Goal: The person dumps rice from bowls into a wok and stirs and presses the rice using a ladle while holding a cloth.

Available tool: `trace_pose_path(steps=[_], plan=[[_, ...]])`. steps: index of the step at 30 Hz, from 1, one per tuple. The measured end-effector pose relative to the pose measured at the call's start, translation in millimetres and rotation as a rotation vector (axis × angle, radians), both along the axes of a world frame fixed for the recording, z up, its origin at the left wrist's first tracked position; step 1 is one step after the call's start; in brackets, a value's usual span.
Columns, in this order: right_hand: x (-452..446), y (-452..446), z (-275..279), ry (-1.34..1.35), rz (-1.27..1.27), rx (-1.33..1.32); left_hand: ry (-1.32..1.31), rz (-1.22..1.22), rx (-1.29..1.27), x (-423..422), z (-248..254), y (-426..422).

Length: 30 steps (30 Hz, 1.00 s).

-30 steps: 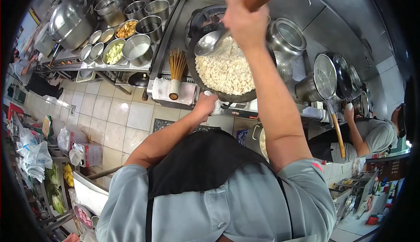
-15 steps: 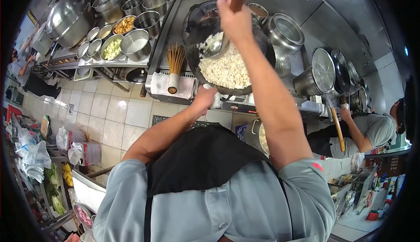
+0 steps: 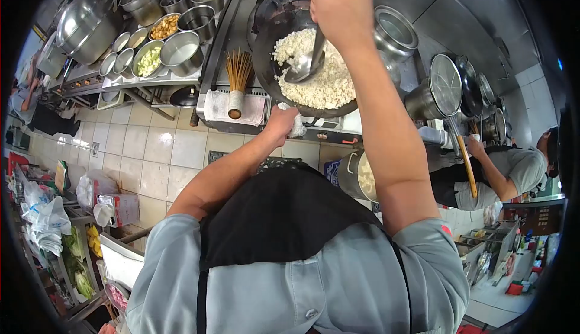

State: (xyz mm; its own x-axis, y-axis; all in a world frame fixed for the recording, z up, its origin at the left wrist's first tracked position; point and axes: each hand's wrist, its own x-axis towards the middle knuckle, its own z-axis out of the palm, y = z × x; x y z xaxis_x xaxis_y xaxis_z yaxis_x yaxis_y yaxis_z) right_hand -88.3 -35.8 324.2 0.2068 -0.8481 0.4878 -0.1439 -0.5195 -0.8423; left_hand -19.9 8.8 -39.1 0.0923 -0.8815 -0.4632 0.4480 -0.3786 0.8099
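Note:
A large dark wok (image 3: 267, 78) sits on the stove, holding a heap of white rice-like grains (image 3: 326, 89). My right hand (image 3: 344, 14) is wrapped round the handle of a metal ladle (image 3: 300, 68), whose bowl rests among the grains at the left of the heap. At the wok's near edge my left hand (image 3: 281, 122) is closed on a folded white cloth (image 3: 297, 126). Whether the fingers also hold a wok handle under that cloth is hidden. To the left, a bamboo brush (image 3: 238, 77) stands on a folded towel (image 3: 212, 107).
Metal bowls with green pieces (image 3: 149, 62) and browned cubes (image 3: 165, 27) stand on the left counter. Right of the wok are a metal pot (image 3: 396, 32) and a mesh strainer (image 3: 446, 86). A co-worker (image 3: 507, 168) stands at right, another person (image 3: 39, 101) far left.
My right hand has moved up and slightly right in view, and the ladle now stands steeper in the grains. My left hand keeps its hold on the cloth. The whole view has shifted slightly.

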Motion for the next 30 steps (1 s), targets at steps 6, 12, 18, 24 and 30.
trace_pose_path(steps=[6,12,18,24,30], plan=[[-2,-27,-87,-0.128,-0.009,-0.237,0.083,-0.036,-0.017,4,20,3],[-30,13,-18,-0.089,-0.077,-0.076,0.107,-0.031,-0.042,14,5,5],[-41,-42,-84,-0.098,-0.084,-0.078,0.072,0.004,-0.01,12,21,13],[-54,15,-23,-0.141,-0.124,-0.09,0.088,-0.057,0.034,12,32,11],[-83,-40,-69,-0.359,-0.081,0.064,0.155,-0.059,0.007,11,44,13]])
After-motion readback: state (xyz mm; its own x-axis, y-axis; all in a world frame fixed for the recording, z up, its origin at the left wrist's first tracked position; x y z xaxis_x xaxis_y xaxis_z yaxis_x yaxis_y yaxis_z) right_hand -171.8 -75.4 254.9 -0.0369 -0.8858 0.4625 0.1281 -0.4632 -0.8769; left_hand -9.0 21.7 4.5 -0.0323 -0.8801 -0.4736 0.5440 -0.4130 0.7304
